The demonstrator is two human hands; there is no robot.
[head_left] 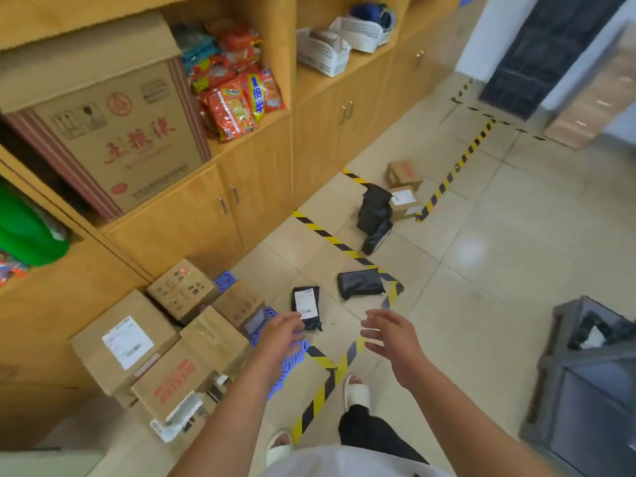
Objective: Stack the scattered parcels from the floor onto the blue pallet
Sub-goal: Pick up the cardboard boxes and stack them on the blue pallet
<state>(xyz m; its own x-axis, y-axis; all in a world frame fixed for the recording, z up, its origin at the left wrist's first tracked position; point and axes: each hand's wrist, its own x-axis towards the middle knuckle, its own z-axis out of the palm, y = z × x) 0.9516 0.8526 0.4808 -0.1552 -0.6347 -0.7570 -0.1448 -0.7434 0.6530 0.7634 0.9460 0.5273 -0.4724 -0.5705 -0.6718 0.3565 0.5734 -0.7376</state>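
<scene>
Although the blue pallet (292,359) against the cabinet base already carries a close-packed group of stacked cartons (124,342), several parcels lie on the tiled floor beyond it, inside and across the hazard tape (330,239). Farthest off, well apart from the pallet, are two small cardboard boxes (403,187), touching one another; judged rigid, square-edged and light to moderate, best taken with a palm on each opposite side. Beside them stands a black wrapped bundle (373,208), with a second black pack (377,237) lying at its foot; both appear to be soft film wrapping, likely slippery and liable to sag, so a hold underneath or around the body is advised, not on loose film. Nearer, on the tape corner, lies a flat black parcel (359,284), judged thin, light and flexible. Nearest, just beside the pallet edge, is a small black pouch with a white label (306,306), judged light, soft and manageable with one hand across its width. The left hand (280,330) reaches toward this pouch with fingers extended, holding nothing; contact cannot be confirmed. The right hand (389,333) is spread wide and empty, near the pouch but apart from it.
</scene>
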